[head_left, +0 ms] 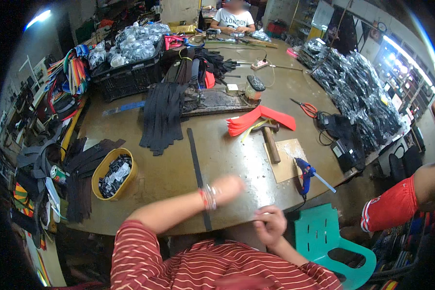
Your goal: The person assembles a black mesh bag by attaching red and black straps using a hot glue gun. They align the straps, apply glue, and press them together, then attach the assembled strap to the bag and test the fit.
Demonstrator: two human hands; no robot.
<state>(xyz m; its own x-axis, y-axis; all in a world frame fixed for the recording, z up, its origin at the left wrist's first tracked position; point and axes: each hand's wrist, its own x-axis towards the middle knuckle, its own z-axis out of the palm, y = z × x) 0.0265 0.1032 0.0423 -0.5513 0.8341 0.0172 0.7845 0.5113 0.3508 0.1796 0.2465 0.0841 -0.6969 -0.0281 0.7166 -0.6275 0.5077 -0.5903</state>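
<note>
A brown table [154, 181] spreads before the person; a green chair [302, 227] stands at its near right edge; one black strap [195, 164] lies lengthwise on the table; left of it sits a yellow tub [130, 183] of small dark pieces [113, 176]; a hammer [272, 147] and a blue glue gun [305, 180] are to the right; the left hand [228, 188] is blurred just right of the strap, its grip impossible to tell; the right hand [270, 224] curls near the table's edge, whether around anything I cannot tell.

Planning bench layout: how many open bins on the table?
2: the yellow tub of small items, left of the left hand, and the black crate of plastic-wrapped bundles, farther back. More may be hidden.
</note>
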